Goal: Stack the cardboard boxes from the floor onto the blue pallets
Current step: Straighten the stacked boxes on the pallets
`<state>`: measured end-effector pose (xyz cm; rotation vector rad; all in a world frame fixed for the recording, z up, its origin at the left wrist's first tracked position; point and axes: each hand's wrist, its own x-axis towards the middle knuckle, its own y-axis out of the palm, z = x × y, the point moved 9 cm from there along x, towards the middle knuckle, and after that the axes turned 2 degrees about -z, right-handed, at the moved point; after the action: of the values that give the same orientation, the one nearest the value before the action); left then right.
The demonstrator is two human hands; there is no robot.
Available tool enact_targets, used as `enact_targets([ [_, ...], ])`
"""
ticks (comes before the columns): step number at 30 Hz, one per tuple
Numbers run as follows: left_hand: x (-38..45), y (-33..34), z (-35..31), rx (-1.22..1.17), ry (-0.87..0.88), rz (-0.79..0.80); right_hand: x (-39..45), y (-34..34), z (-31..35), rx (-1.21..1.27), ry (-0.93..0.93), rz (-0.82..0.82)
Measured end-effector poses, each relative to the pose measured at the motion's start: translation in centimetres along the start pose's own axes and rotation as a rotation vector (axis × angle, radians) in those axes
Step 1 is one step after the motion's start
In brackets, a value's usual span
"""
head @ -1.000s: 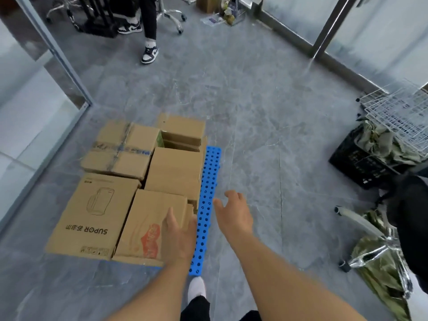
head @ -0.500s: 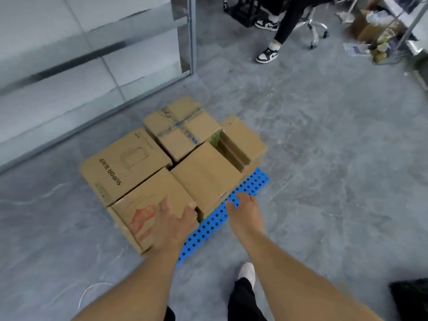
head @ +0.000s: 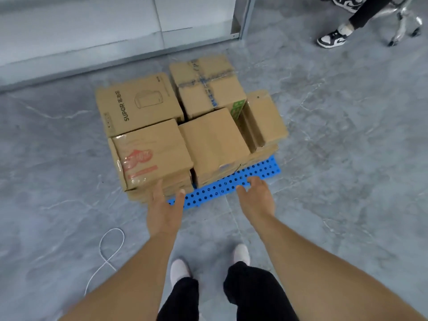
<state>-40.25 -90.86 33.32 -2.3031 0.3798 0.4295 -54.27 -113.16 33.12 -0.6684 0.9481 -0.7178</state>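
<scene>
Cardboard boxes (head: 185, 126) sit packed on the blue pallet (head: 234, 184). Left hand (head: 163, 212), fingers spread, seems to touch the red-printed box (head: 148, 156); square it gently. Right hand (head: 256, 198) hovers slack over the pallet's bare front strip. Open floor (head: 347, 158) lies rightward.

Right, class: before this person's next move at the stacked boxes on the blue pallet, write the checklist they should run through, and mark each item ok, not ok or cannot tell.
1. Both hands free: left hand and right hand hold nothing, fingers straight. Ok.
2. Boxes on the blue pallet, not the floor: the near ones are; the back row's base is hidden. Cannot tell.
3. Box with red print sits square on the box below: it looks slightly skewed. Cannot tell.
4. Floor at the feet free of trip hazards: a white cord loops beside the left foot. Not ok.
5. Open-sided box steady: cannot tell.
</scene>
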Motion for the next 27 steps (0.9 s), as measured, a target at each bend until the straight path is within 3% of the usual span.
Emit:
enact_targets([
  [8, -2.0, 5.0, 2.8, -0.086, -0.167, -0.185, 5.8, 2.3, -1.9, -0.075, -0.169, 0.160],
  [13, -1.8, 11.9, 5.0, -0.072, -0.255, -0.249, 10.9, 3.8, -5.2, -0.167, -0.262, 0.192],
  [21, 4.6, 22.6, 12.7, 0.134, -0.187, -0.281, 19.2, 14.0, -12.7, -0.214, -0.335, 0.193],
  [27, 10.9, 29.4, 20.4, 0.007, -0.149, -0.339, 27.1, 21.5, -16.5, -0.161, -0.399, 0.086],
])
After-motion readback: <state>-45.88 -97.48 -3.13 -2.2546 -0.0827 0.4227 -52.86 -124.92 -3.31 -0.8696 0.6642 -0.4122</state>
